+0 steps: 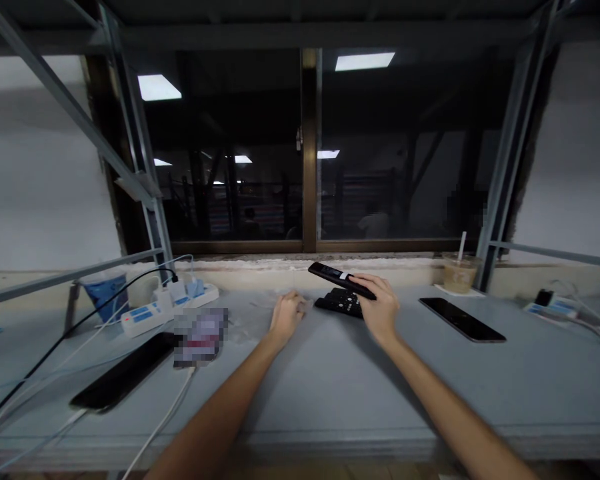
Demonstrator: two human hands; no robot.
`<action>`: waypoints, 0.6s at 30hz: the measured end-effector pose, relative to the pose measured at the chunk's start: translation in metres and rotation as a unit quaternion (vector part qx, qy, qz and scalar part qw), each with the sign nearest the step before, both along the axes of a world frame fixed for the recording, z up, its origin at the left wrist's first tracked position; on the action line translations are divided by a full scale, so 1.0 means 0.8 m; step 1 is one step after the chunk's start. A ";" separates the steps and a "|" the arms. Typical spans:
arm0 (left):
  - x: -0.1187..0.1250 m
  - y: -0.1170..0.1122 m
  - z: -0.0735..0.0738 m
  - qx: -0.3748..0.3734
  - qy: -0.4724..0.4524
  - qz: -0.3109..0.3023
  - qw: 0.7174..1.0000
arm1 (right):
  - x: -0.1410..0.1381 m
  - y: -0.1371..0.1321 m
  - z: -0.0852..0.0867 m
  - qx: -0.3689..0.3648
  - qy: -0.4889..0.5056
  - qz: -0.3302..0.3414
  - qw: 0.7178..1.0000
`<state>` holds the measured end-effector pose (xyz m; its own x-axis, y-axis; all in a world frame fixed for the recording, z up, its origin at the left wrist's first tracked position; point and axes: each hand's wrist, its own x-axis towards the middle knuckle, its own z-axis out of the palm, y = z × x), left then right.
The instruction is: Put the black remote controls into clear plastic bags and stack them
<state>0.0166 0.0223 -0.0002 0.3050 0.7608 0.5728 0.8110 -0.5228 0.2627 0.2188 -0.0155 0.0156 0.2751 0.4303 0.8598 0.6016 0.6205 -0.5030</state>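
My right hand (380, 303) is closed around a black remote control (333, 272), held tilted above the table with a small white patch on it. Just below lie more black remotes (341, 301) with light buttons, partly overlapping and partly covered by my right hand. To their left, my left hand (286, 317) rests on the table with its fingers curled together. Thin clear plastic film (245, 328) lies beside it and seems to be pinched in those fingers, though the fingertips are partly hidden.
On the grey table (325, 393), a black phone (463, 320) and a drink cup (460, 275) are at right. At left are a large phone (125, 373), another phone (203, 340), a power strip (170, 308), cables and a blue cup (105, 297). Metal posts flank the window.
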 end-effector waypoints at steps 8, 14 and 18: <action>0.003 -0.002 0.000 0.017 -0.020 0.006 1.000 | -0.008 0.008 0.004 -0.157 0.276 0.083 0.945; 0.007 -0.011 0.005 0.009 -0.007 -0.015 1.000 | 0.001 0.016 0.000 -0.207 0.300 0.083 0.928; 0.010 -0.014 0.005 0.021 0.014 -0.010 1.000 | 0.003 0.020 -0.006 -0.197 0.276 0.054 0.939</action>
<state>0.0248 0.0109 0.0042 0.3359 0.7299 0.5953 0.8074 -0.5486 0.2171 0.2213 0.0009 0.0107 0.5691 0.7357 0.3673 0.1262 0.3632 -0.9231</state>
